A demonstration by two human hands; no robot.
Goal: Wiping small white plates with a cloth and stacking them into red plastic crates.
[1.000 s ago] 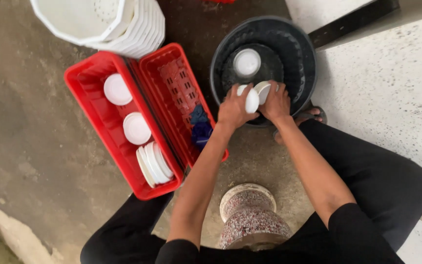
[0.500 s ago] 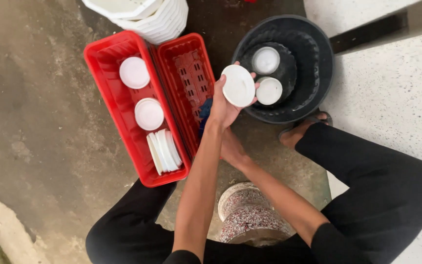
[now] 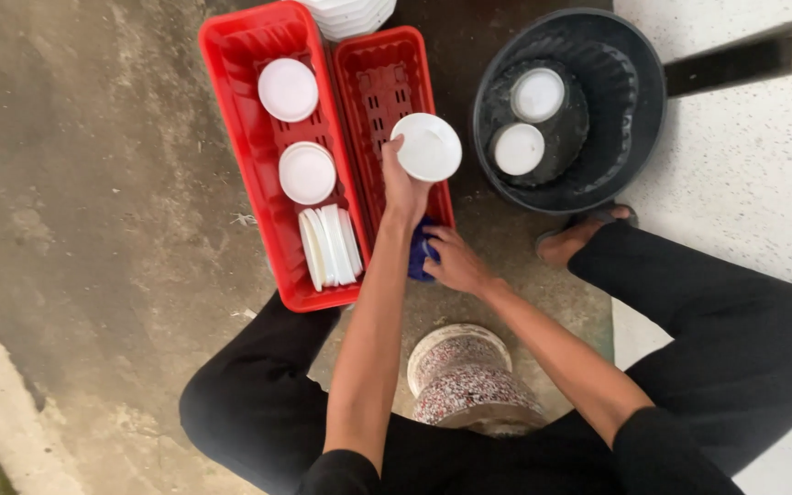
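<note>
Right hand [image 3: 456,261] partly hides blue object [image 3: 417,252]

No packages, labels, signs or screens in view — only unmarked dishware; plain crates.

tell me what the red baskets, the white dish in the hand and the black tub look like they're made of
Red baskets: likely moulded plastic, glossy, with slotted bottoms. White dish in the left hand: smooth and even white; ceramic or melamine, cannot tell which. Black tub: probably plastic, dull sheen, fluted wall.
</note>
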